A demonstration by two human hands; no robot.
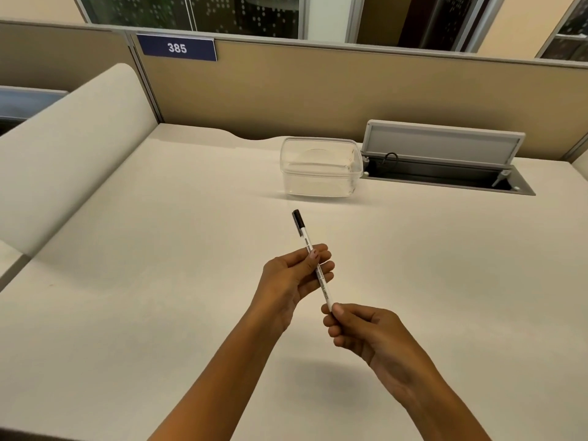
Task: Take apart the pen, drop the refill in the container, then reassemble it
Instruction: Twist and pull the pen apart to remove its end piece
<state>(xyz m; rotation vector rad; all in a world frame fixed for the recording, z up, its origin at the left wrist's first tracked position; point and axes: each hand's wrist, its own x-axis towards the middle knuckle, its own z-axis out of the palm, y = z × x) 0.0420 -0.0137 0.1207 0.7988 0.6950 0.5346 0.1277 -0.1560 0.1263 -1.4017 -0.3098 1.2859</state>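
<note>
A white pen (pixel 306 240) with a black cap is held in the air above the desk, its capped end pointing away from me. My left hand (pixel 291 281) grips the middle of the barrel between thumb and fingers. My right hand (pixel 356 329) pinches the pen's near end with thumb and forefinger, hiding that tip. A clear plastic container (pixel 320 167), open on top, stands on the desk beyond the pen.
The cream desk (pixel 159 281) spreads wide around my hands. An open cable hatch with a raised grey lid (pixel 445 144) lies right of the container. A tan partition (pixel 318 90) with a "385" sign closes the back; a curved cream divider (pixel 63 154) stands left.
</note>
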